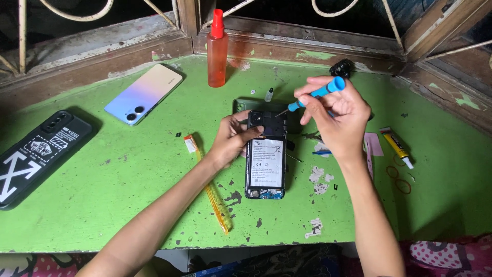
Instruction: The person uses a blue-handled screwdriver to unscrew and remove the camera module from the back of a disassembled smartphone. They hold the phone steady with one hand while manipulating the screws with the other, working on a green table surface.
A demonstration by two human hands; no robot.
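- Opened phone (265, 163) lying flat on the green table (128, 205), back cover already off, battery and small boards showing.
- Left hand (233, 137) curled round the top left corner of the opened phone, pinning it down.
- Right hand (335, 115) closed round a blue screwdriver (316, 94), thin tip touching the top of the opened phone, near the camera part.
- Looks partway done: cover gone, battery not yet lifted out, screws at the top being worked on. Cannot tell how many screws are out.
- Orange bottle (217, 51) with a red pointed cap standing behind the opened phone, close to full of orange liquid.
- Tiny clear dropper bottle (269, 94) just behind the opened phone; too small to tell what is inside.
- Yellow glue tube (395, 146) lying to the right of the opened phone, cap on.
- Toothbrush (207, 179) lying to the left of the opened phone.
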